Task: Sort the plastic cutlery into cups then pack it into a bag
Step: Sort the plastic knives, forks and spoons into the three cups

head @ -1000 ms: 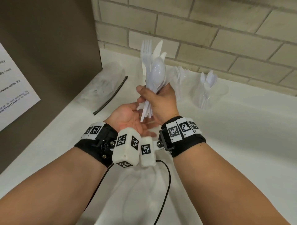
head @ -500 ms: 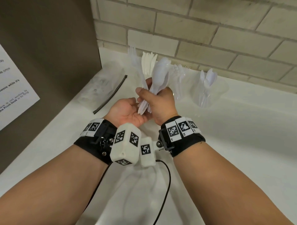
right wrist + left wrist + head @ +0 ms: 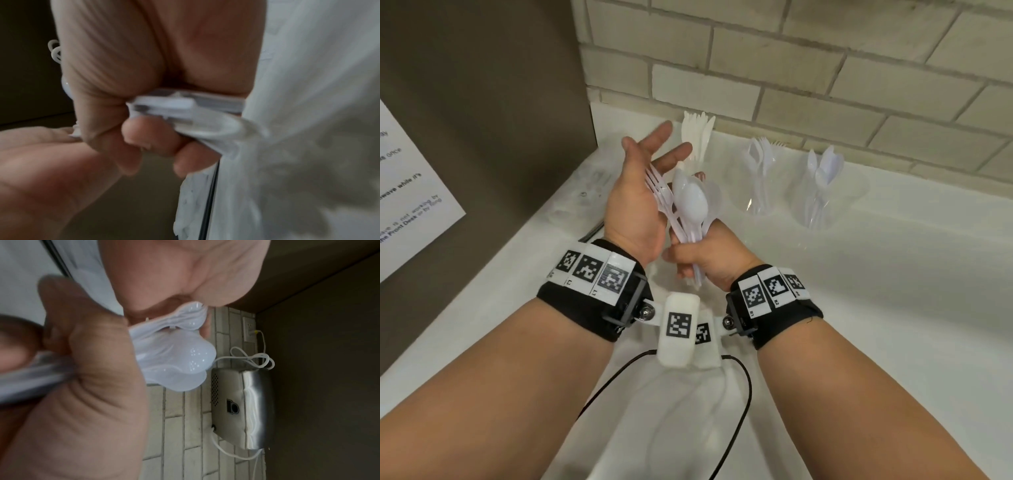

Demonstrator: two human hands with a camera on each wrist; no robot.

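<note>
Both hands differ: left hand (image 3: 635,202) now spread open, right hand (image 3: 709,255) still gripping cutlery bundle (image 3: 688,205).

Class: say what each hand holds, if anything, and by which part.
The right hand grips a cutlery bundle by the handles. The left hand is open, holding nothing.

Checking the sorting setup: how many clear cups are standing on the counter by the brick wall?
2 plainly visible: one cup holding forks right of the hands, another cup holding spoons farther right. A third, holding the knives, may be hidden behind the left hand.
</note>
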